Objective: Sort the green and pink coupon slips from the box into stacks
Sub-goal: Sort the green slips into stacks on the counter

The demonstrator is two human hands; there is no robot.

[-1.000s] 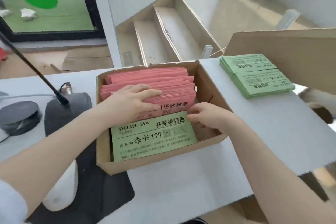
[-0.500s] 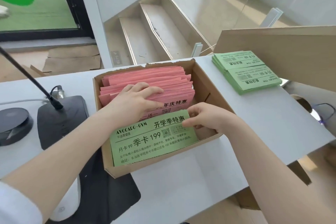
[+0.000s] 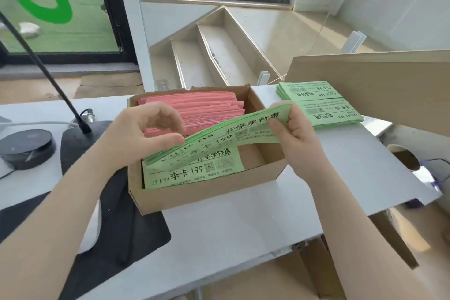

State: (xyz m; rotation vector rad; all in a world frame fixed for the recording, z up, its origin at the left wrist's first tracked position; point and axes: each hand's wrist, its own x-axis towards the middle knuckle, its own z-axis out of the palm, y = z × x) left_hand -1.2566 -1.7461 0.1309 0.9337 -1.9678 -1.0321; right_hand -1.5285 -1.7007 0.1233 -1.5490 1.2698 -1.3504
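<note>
The cardboard box (image 3: pixel 207 192) sat on the white table (image 3: pixel 238 231); all positions are noted from it.

Right hand (image 3: pixel 295 140) was above the box's right wall, forearm running back toward the lower right. Its thumb and fingers pinched the right end of a bundle of green slips (image 3: pixel 231 135), which was lifted clear of the box at that end and slanted down to the left.

Left hand (image 3: pixel 143 134) was over the box's left half, forearm coming in from the lower left. Its thumb lay against the bundle's upper edge and its fingers curled above it; whether they actually gripped the paper could not be told.

More green slips (image 3: pixel 192 173) lay flat in the near part of the box, under the lifted bundle. Pink slips (image 3: pixel 209 107) filled the far part, stacked in an uneven pile.

Right of the box, on the table, a sorted green stack (image 3: pixel 319 105) lay flat. Left of the box were a black mat (image 3: pixel 117 214), a round black device (image 3: pixel 25 147) and a microphone stem (image 3: pixel 41 66).
</note>
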